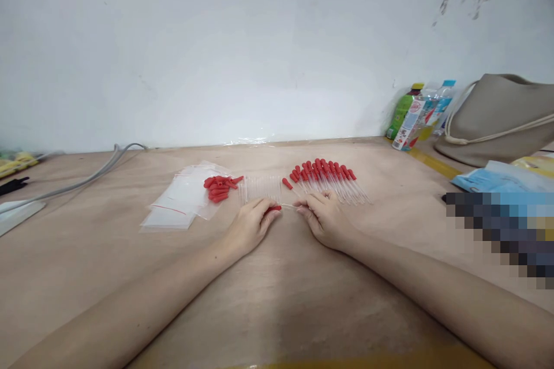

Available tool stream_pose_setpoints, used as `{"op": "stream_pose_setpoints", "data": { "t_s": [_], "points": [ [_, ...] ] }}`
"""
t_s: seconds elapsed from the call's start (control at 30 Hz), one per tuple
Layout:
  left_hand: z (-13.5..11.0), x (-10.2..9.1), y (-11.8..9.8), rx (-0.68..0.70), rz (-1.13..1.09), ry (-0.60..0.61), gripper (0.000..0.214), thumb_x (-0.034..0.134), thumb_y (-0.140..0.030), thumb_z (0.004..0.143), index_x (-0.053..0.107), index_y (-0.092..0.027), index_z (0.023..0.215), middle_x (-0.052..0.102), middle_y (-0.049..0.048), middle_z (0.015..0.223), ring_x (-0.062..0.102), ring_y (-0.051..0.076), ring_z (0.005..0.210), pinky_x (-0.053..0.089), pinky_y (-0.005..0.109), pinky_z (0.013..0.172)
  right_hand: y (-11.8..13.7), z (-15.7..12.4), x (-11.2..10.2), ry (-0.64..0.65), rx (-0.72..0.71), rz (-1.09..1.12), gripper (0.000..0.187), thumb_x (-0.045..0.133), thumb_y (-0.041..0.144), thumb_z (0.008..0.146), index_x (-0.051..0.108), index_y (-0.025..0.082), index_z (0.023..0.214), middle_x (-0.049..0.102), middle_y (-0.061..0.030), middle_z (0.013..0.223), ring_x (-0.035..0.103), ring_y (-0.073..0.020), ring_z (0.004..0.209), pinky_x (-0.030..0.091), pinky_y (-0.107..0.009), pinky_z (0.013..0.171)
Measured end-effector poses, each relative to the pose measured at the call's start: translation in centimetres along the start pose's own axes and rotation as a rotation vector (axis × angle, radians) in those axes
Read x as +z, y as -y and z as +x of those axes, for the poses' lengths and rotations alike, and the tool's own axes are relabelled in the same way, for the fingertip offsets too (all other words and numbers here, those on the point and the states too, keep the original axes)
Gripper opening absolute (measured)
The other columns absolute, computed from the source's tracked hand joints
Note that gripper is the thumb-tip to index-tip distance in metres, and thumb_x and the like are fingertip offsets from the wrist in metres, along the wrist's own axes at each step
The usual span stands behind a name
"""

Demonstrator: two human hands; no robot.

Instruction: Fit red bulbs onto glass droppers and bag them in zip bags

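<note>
My left hand (252,220) pinches a small red rubber bulb (274,208) on the wooden table (277,294). Facing it, my right hand (322,216) pinches the end of a thin clear glass tube (289,206) that points at the bulb. Just behind the hands lies a row of bare clear tubes (261,187). To its left is a small heap of loose red bulbs (220,187). Behind my right hand is a spread of several finished droppers with red bulbs (329,180), and one more dropper (288,184) lies apart.
A stack of clear zip bags (182,200) lies at the left. A grey cable (82,181) runs along the far left. Bottles (418,112) and a beige bag (502,118) stand against the white wall at the right, with blue packaging (497,180) nearby.
</note>
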State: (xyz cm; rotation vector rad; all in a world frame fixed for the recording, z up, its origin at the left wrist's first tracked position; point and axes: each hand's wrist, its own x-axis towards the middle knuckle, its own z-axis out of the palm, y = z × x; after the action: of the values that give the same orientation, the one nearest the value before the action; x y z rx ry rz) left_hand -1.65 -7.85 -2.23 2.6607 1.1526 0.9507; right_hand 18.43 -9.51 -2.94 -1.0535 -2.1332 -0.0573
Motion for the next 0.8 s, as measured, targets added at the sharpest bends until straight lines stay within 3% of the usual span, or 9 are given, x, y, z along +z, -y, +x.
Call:
{"op": "stream_pose_setpoints", "data": {
  "t_s": [0.17, 0.43, 0.63, 0.8],
  "points": [
    [-0.2, 0.0, 0.1, 0.03, -0.038, -0.038, 0.013, 0.045, -0.025, 0.087, 0.055, -0.017, 0.091, 0.062, 0.002, 0.082, 0.057, 0.014, 0.075, 0.044, 0.026, 0.069, -0.2, 0.0, -0.1, 0.056, -0.035, 0.048, 0.016, 0.041, 0.024, 0.088, 0.056, 0.018, 0.09, 0.064, -0.0025, 0.088, 0.054, -0.0126, 0.075, 0.026, -0.031, 0.075],
    [-0.6, -0.4, -0.2, 0.126, -0.14, 0.057, 0.013, 0.045, -0.022, 0.088, 0.056, -0.017, 0.091, 0.062, 0.0013, 0.084, 0.057, 0.011, 0.076, 0.044, 0.022, 0.069, -1.0, 0.2, -0.6, 0.191, -0.092, 0.091, 0.019, 0.042, 0.024, 0.089, 0.06, 0.02, 0.088, 0.061, 0.0001, 0.078, 0.05, -0.0105, 0.068, 0.023, -0.03, 0.072],
    [-0.5, -0.3, -0.3, 0.122, -0.113, 0.093, 0.014, 0.047, -0.024, 0.087, 0.059, -0.017, 0.088, 0.063, 0.0011, 0.079, 0.057, 0.011, 0.072, 0.044, 0.022, 0.066, -0.6, -0.1, -0.5, 0.166, -0.131, -0.112, 0.023, 0.041, 0.021, 0.088, 0.063, 0.02, 0.083, 0.061, -0.0011, 0.075, 0.046, -0.0107, 0.064, 0.021, -0.032, 0.073],
    [-0.5, -0.2, -0.1, 0.133, -0.079, 0.108, 0.015, 0.047, -0.025, 0.086, 0.058, -0.016, 0.089, 0.062, 0.002, 0.08, 0.057, 0.012, 0.072, 0.044, 0.023, 0.065, -0.2, -0.1, -0.5, 0.155, -0.119, -0.136, 0.024, 0.04, 0.021, 0.088, 0.063, 0.019, 0.085, 0.062, -0.0023, 0.075, 0.047, -0.0109, 0.064, 0.021, -0.032, 0.071]
  ]
}}
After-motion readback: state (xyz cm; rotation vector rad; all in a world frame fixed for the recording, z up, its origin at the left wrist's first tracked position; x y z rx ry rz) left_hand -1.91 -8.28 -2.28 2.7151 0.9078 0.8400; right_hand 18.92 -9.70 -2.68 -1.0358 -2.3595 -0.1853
